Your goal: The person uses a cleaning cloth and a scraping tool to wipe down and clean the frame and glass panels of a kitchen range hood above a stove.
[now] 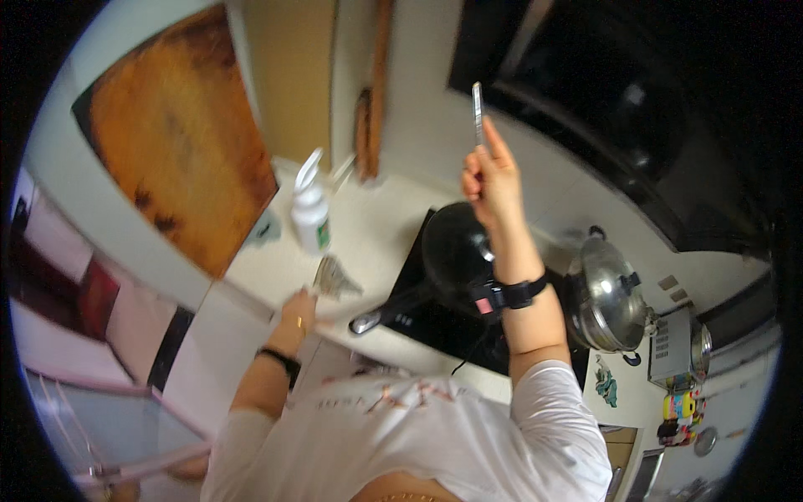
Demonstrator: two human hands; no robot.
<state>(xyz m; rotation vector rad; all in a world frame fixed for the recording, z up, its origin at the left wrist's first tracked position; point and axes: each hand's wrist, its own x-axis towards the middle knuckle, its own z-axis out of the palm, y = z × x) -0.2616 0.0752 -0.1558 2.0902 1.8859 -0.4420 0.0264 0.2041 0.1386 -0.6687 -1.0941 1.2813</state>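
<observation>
My right hand [492,176] is raised above the black cooktop [452,332], its fingers closed around a thin, shiny, flat object [477,113] seen edge-on; what it is cannot be told. Below that arm lies a black frying pan [455,251] with a long handle. My left hand [301,306] rests at the counter's front edge beside a crumpled grey-brown cloth [334,278]; its fingers are blurred, and I cannot tell whether they grip anything. Behind the cloth stands a white pump bottle [310,219].
A large lidded steel pot [605,301] stands right of the pan. Farther right are a green cloth [605,383], a silver box-shaped appliance [671,345] and a yellow-labelled container [679,406]. A scorched wooden board [179,138] stands at the left. A dark range hood [590,125] hangs above.
</observation>
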